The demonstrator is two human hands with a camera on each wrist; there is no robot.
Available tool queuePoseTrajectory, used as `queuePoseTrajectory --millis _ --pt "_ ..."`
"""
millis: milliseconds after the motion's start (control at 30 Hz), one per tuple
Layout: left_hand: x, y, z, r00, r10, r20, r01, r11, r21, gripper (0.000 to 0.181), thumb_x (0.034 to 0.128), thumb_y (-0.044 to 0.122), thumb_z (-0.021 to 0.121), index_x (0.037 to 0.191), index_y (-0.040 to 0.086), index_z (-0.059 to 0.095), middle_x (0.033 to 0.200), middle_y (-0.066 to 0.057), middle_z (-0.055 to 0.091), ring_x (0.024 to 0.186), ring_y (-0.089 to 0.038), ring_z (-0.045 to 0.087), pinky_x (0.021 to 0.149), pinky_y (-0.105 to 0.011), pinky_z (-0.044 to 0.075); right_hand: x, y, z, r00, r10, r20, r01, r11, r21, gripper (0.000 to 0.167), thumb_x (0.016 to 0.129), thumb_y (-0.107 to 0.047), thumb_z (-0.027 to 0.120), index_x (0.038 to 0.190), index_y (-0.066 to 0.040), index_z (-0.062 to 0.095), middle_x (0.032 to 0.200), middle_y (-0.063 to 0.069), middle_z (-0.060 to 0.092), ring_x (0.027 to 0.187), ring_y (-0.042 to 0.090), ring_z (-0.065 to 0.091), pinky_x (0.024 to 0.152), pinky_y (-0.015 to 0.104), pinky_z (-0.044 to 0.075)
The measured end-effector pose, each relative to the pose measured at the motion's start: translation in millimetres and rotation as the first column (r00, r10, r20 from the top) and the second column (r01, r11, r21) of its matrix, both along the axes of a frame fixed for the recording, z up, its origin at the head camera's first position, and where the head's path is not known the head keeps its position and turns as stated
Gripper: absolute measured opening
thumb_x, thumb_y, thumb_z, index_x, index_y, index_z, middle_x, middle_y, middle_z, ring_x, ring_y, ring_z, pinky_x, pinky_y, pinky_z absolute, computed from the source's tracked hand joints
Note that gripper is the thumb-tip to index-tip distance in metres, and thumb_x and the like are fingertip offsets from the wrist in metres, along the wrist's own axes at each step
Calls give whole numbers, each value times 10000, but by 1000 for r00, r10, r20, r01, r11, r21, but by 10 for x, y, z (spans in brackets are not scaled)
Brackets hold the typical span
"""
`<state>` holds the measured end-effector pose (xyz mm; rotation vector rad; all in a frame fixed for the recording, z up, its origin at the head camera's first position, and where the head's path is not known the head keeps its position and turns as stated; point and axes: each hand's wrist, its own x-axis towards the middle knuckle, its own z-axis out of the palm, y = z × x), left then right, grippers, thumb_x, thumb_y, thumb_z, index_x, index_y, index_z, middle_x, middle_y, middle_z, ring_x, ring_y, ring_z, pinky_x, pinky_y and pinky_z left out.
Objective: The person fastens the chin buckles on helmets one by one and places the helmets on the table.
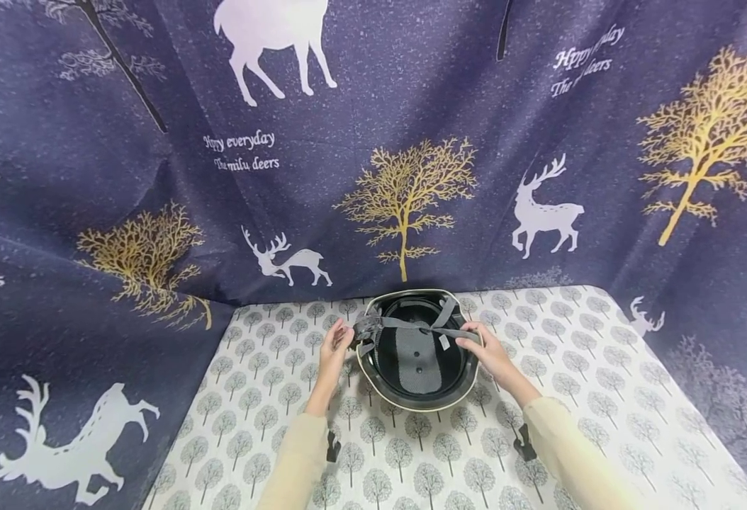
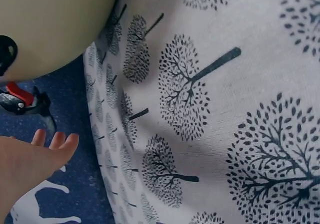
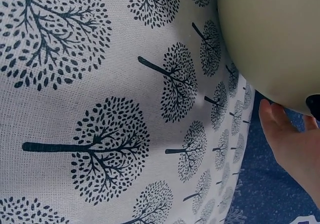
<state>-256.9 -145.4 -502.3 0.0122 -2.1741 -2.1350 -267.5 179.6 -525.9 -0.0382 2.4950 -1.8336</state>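
A cream helmet (image 1: 419, 404) lies upside down on the table, its black lined inside facing up. Grey straps (image 1: 405, 324) cross its opening. At the right rim my right hand (image 1: 491, 354) pinches a strap between thumb and fingers; in the right wrist view, the fingers (image 3: 272, 118) lie close against the cream shell (image 3: 270, 39). My left hand (image 1: 335, 354) is at the left rim, its fingers loosely bent beside the dark strap bundle. In the left wrist view a black buckle with a red part (image 2: 22, 99) hangs just above the fingers (image 2: 65, 144), apart from them.
A white cloth with grey tree prints (image 1: 399, 457) covers the table. Behind and beside it hangs a dark blue curtain (image 1: 322, 234) with deer and golden trees. Dark wrist straps (image 1: 524, 445) show at both forearms.
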Motion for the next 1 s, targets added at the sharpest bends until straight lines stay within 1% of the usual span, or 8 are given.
queuePoseTrajectory --millis 167,300,433,533,600,733,867,1000 --pt "-41 -13 -54 998 -27 64 25 999 37 568 1009 190 511 1515 33 307 1508 -277 365 1378 -404 396 1028 -533 454 -10 -1 -9 1000 -3 7 3 1000 -21 339 938 -255 633 1219 -91 533 1253 110 548 969 95 522 880 250 450" --pt "-59 -9 -96 991 -49 121 42 997 57 609 997 240 544 1533 95 293 1522 -261 361 1360 -435 422 1046 -628 421 76 -34 151 1000 16 21 -15 1000 -25 338 941 -226 624 1218 -58 528 1301 158 531 976 102 518 878 248 452" --pt "-133 -4 -187 988 -52 144 45 998 52 637 974 254 590 1533 137 309 1525 -252 366 1349 -442 440 991 -608 477 187 -79 331 1000 25 18 -25 1000 -9 341 946 -218 606 1221 -34 519 1337 196 507 995 116 506 885 246 442" --pt "-225 2 -308 987 -40 154 32 998 53 631 959 268 621 1521 185 346 1531 -238 366 1350 -431 444 884 -506 550 192 -83 339 1000 18 14 -18 1000 2 340 945 -212 605 1220 -31 521 1333 195 512 1000 119 500 885 244 436" --pt "-273 9 -378 987 -26 157 17 998 58 625 946 288 643 1508 227 376 1530 -214 378 1345 -403 460 789 -396 565 175 -80 316 1000 18 11 -18 1000 4 341 944 -205 604 1217 -19 518 1327 201 512 1003 119 501 883 247 438" --pt "-304 41 -395 990 8 141 -17 998 60 603 920 301 678 1471 260 437 1491 -158 445 1269 -229 521 643 -233 507 70 -35 144 1000 14 21 -13 1000 -15 352 941 -223 620 1230 -47 524 1371 172 499 1050 132 501 905 258 437" --pt "-323 65 -372 995 5 102 -13 997 78 599 908 253 695 1456 201 460 1391 -141 518 958 -58 573 513 -188 435 -12 -1 -17 1000 -2 24 3 1000 -9 367 941 -257 629 1248 -85 524 1383 134 503 1054 114 505 917 253 434" --pt "-345 77 -355 997 1 71 -9 994 105 568 898 180 702 1428 175 496 1256 -135 574 708 -33 564 495 -172 466 -27 -2 -67 1000 -6 -3 6 1000 -10 363 939 -244 625 1240 -71 518 1283 147 534 986 115 518 891 264 448"
